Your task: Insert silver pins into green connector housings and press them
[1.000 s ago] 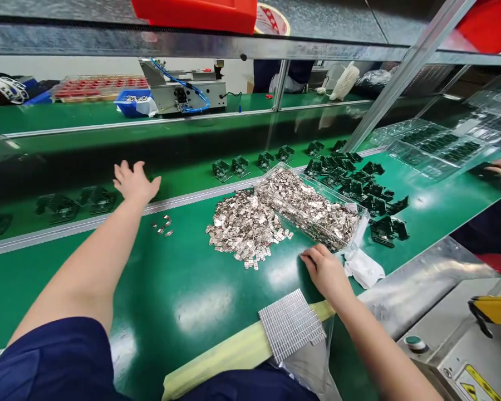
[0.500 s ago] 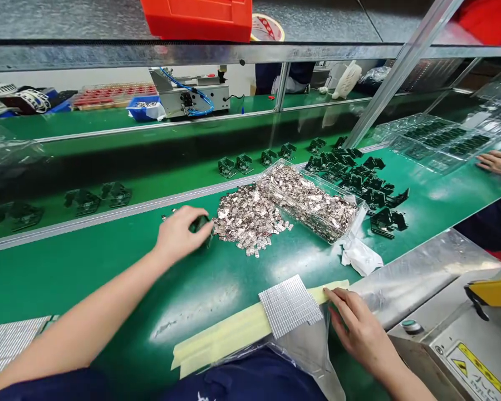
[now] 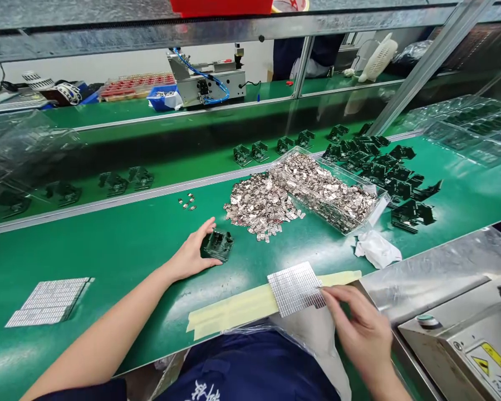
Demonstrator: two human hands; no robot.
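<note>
My left hand (image 3: 194,252) rests on the green bench with its fingers curled around a small dark plastic part (image 3: 217,244), holding it against the surface. My right hand (image 3: 359,326) is at the near edge, fingers pinching the right side of a silvery gridded sheet (image 3: 295,288) that lies on a pale yellow strip (image 3: 234,309). A heap of small shiny metal pieces (image 3: 259,205) lies just beyond the dark part, spilling from a clear tray (image 3: 329,189) full of the same pieces.
Several dark plastic parts (image 3: 384,167) are scattered right of the tray and along the conveyor belt (image 3: 117,182). A crumpled white cloth (image 3: 376,249) lies near the tray. Another gridded sheet (image 3: 48,301) lies at far left. A grey machine (image 3: 455,334) sits at lower right.
My left hand went from the far conveyor belt back to the near bench with a dark part. My right hand left the tray and came down to the gridded sheet.
</note>
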